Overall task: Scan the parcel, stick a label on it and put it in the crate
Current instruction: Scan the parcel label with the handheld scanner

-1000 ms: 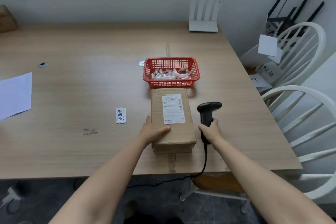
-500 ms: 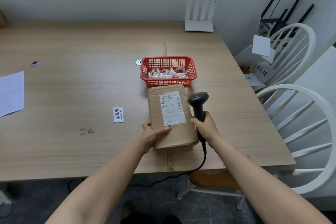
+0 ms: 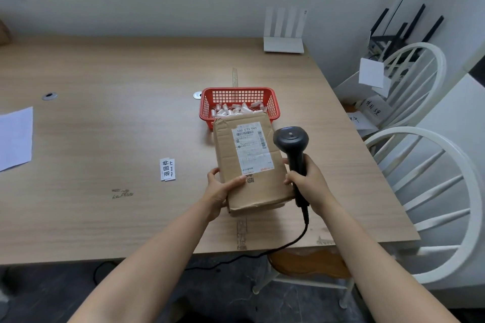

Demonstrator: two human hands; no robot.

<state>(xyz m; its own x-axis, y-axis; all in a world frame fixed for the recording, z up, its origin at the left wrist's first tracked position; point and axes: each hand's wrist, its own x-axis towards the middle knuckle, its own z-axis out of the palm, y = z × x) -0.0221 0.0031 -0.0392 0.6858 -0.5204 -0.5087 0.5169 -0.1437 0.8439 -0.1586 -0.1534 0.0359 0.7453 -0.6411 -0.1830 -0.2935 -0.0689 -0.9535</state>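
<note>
A brown cardboard parcel (image 3: 233,165) with a white shipping label (image 3: 252,149) on top is tilted up off the table, its far end over the red basket. My left hand (image 3: 219,189) grips its near left corner, thumb on top. My right hand (image 3: 307,181) holds a black corded barcode scanner (image 3: 291,141) upright beside the parcel's right edge, its head level with the shipping label. A small white label strip with black print (image 3: 167,169) lies on the table left of the parcel.
A red mesh basket (image 3: 273,105) with several small white rolls stands just behind the parcel. A white paper sheet (image 3: 14,137) lies at the table's left. A white router (image 3: 284,34) stands at the back. Two white chairs (image 3: 430,191) crowd the table's right side.
My left hand has lifted and tilted the parcel's near end off the table. My right hand has brought the scanner up against the parcel's right edge.
</note>
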